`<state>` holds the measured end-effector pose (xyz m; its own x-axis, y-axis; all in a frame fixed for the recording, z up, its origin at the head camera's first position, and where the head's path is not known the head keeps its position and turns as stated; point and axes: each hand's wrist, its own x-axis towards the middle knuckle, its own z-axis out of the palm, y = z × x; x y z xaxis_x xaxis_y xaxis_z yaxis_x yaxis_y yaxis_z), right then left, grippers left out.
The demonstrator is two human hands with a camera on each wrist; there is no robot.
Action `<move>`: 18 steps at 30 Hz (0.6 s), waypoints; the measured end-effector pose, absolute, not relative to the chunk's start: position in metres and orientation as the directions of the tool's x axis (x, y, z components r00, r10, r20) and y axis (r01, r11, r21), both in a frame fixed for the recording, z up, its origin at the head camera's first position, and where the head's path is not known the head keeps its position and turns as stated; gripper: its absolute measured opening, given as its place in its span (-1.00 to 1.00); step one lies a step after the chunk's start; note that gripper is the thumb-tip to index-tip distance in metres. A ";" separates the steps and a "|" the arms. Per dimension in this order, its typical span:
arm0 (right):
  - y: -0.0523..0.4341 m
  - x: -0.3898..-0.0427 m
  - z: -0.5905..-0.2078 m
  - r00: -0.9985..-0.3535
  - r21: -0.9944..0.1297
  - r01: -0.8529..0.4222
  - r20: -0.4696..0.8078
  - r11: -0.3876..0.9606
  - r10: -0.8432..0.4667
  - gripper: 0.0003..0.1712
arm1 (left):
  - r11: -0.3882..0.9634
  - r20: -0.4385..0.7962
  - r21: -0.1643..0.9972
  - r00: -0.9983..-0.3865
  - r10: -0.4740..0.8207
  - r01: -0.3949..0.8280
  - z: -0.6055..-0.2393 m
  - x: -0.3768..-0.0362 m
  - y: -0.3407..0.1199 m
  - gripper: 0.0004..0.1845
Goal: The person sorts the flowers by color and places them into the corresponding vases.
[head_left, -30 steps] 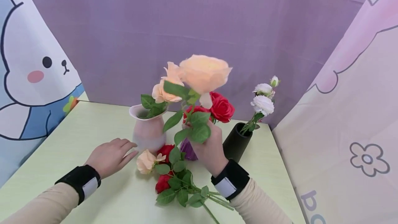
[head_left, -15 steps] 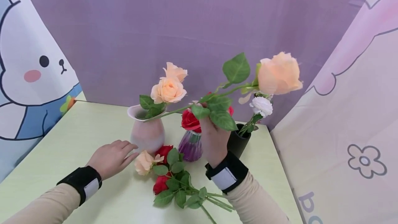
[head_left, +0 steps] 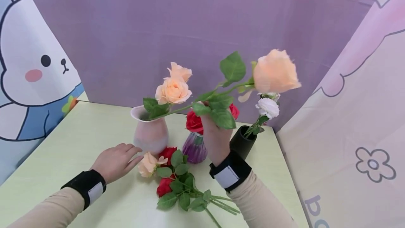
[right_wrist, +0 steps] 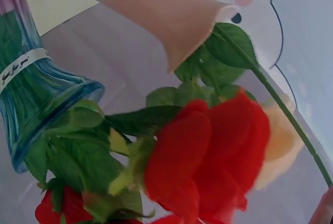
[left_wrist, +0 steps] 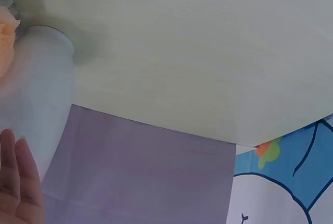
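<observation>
My right hand [head_left: 217, 140] grips the leafy stem of a peach rose [head_left: 275, 72], whose bloom leans to the right. Its stem [right_wrist: 283, 101] runs down to the mouth of a pink-and-white vase [head_left: 151, 134], the lower end out of sight there. Two peach blooms [head_left: 174, 89] rise from that same vase. Beside the vase's lower part, my left hand [head_left: 115, 162] is held with its fingers loosely extended and nothing in them; whether the fingertips touch the vase I cannot tell. Fingers [left_wrist: 28, 182] show near the vase in the left wrist view.
Behind my right hand stands a purple glass vase [head_left: 193, 149] with red roses [head_left: 194, 122]. A black vase [head_left: 243, 141] holding white flowers [head_left: 268, 107] leans at the right. Red roses [head_left: 165, 187] and a peach rose [head_left: 147, 164] lie on the table in front. A purple cloth [head_left: 202, 27] hangs behind.
The held rose has swung from upright to leaning right, its stem end now at the pink vase's mouth; in the last half second it shifted slightly left. My left hand has barely moved.
</observation>
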<state>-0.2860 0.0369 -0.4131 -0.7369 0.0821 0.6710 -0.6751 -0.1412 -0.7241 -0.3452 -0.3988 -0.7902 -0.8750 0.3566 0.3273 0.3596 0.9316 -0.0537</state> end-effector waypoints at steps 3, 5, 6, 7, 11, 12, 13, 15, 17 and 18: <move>0.023 -0.301 -0.435 -0.752 -0.753 -0.657 0.651 -0.040 0.097 -0.73 | 0.934 0.317 -0.053 -0.880 0.352 0.354 -0.793 -0.345 -0.397 -0.49; 0.011 -0.316 -0.454 -0.740 -0.746 -0.665 0.665 0.032 0.102 -0.71 | 0.933 0.320 -0.050 -0.879 0.353 0.356 -0.796 -0.345 -0.395 -0.50; 0.006 -0.323 -0.463 -0.733 -0.740 -0.668 0.673 0.082 0.102 -0.71 | 0.933 0.322 -0.045 -0.878 0.353 0.358 -0.797 -0.344 -0.394 -0.50; 0.000 -0.330 -0.473 -0.723 -0.730 -0.670 0.682 0.133 0.104 -0.74 | 0.932 0.326 -0.040 -0.877 0.352 0.359 -0.799 -0.344 -0.393 -0.51; -0.020 -0.351 -0.503 -0.716 -0.697 -0.642 0.694 0.319 0.074 -0.82 | 0.930 0.341 -0.040 -0.870 0.357 0.366 -0.808 -0.341 -0.389 -0.51; -0.025 -0.355 -0.509 -0.723 -0.696 -0.634 0.688 0.338 0.061 -0.82 | 0.928 0.344 -0.039 -0.867 0.360 0.370 -0.810 -0.339 -0.388 -0.51; -0.029 -0.359 -0.515 -0.723 -0.688 -0.631 0.689 0.358 0.049 -0.84 | 0.927 0.345 -0.038 -0.865 0.363 0.374 -0.812 -0.338 -0.386 -0.51; -0.038 -0.366 -0.526 -0.732 -0.687 -0.633 0.681 0.356 0.011 -0.86 | 0.923 0.349 -0.031 -0.861 0.369 0.383 -0.818 -0.337 -0.383 -0.52; -0.046 -0.375 -0.535 -0.733 -0.676 -0.639 0.680 0.367 -0.025 -0.88 | 0.921 0.356 -0.021 -0.858 0.370 0.388 -0.824 -0.337 -0.381 -0.53; -0.050 -0.380 -0.539 -0.729 -0.668 -0.646 0.683 0.371 -0.041 -0.88 | 0.921 0.356 -0.017 -0.859 0.369 0.389 -0.826 -0.337 -0.380 -0.53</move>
